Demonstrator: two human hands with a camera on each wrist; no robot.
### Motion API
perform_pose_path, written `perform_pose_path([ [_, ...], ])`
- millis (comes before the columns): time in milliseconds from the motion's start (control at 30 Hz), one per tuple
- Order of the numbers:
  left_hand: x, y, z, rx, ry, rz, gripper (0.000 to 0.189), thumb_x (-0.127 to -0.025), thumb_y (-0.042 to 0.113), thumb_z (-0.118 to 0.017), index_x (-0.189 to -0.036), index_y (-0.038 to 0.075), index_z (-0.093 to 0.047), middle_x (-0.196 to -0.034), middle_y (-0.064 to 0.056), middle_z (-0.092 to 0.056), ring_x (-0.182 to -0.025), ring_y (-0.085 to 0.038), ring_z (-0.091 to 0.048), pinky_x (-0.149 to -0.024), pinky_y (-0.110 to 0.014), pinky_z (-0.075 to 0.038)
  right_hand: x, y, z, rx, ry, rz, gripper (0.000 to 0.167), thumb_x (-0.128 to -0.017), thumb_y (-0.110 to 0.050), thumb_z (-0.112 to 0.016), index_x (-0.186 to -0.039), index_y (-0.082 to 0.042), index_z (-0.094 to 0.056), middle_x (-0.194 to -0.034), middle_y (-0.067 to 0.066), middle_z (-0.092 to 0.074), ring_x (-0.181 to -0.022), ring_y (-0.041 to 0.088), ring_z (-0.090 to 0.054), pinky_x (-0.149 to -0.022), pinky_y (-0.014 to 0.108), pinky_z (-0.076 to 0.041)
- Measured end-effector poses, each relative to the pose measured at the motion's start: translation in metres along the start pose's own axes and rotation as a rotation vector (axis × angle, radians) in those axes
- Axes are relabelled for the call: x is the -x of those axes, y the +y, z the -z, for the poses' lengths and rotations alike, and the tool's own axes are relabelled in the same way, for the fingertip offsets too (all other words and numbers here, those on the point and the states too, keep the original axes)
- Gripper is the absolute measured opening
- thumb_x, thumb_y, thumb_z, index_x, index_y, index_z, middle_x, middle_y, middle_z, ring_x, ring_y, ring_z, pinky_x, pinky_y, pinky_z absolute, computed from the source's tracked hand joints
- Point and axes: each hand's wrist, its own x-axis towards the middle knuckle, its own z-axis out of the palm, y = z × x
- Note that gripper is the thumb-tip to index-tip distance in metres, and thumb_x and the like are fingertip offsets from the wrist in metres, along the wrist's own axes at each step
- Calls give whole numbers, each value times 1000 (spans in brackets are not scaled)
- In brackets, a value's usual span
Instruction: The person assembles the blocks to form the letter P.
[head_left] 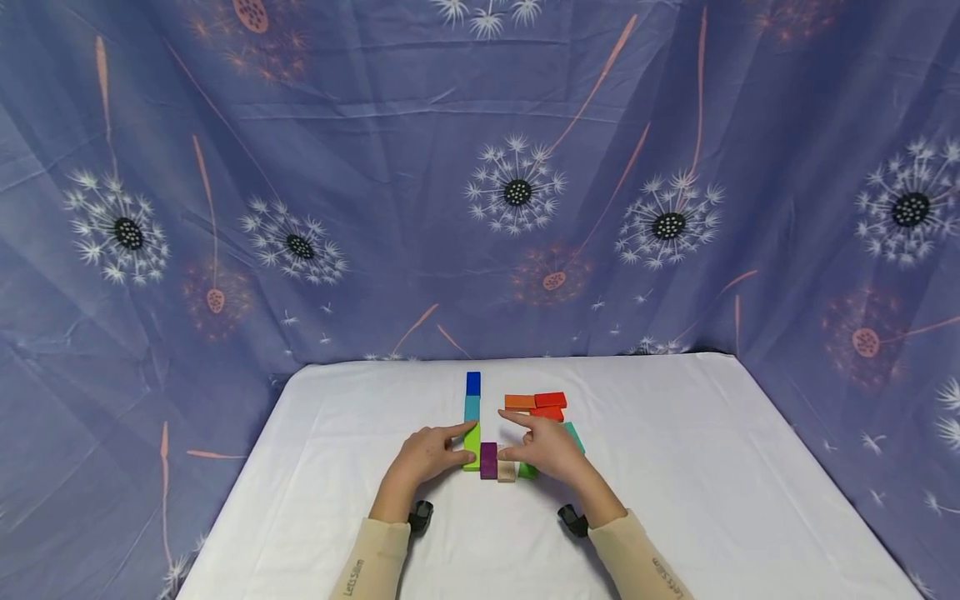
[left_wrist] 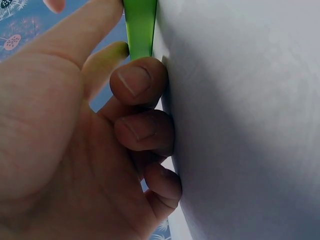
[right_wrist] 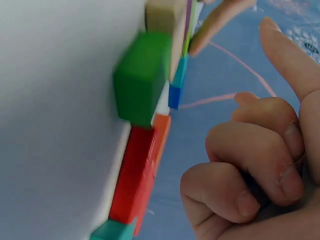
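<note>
My left hand (head_left: 427, 452) rests its index finger and thumb on a lime green block (head_left: 472, 442), its other fingers curled beside the block's near end in the left wrist view. Beyond that block, a light blue block (head_left: 472, 407) and a dark blue block (head_left: 473, 383) continue the column. A purple block (head_left: 489, 461) stands to the right of the lime one, with a tan wooden block (head_left: 506, 472) beside it. My right hand (head_left: 551, 450) hovers over the tan block, holding nothing; its index finger and thumb are extended and the other fingers are curled.
A dark green block (right_wrist: 142, 77) lies just right of the tan one. Past my right hand are an orange block (head_left: 519, 402), a red block (head_left: 551, 400), a second red block (head_left: 549, 413) and a teal block (head_left: 574, 437). White cloth (head_left: 315, 467) covers the table; a patterned curtain (head_left: 420, 208) hangs behind.
</note>
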Motion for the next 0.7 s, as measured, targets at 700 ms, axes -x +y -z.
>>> perform_pose_path([
  [700, -2, -1, -1, 22, 1, -2, 66, -91, 50, -81, -151, 36, -61, -67, 5, -52, -60, -12, -37, -58, -30, -30, 6, 2, -25, 275, -8, 0, 66, -77, -44, -93, -138, -28, -73, -66, -10, -53, -63, 8, -48, -56, 26, -35],
])
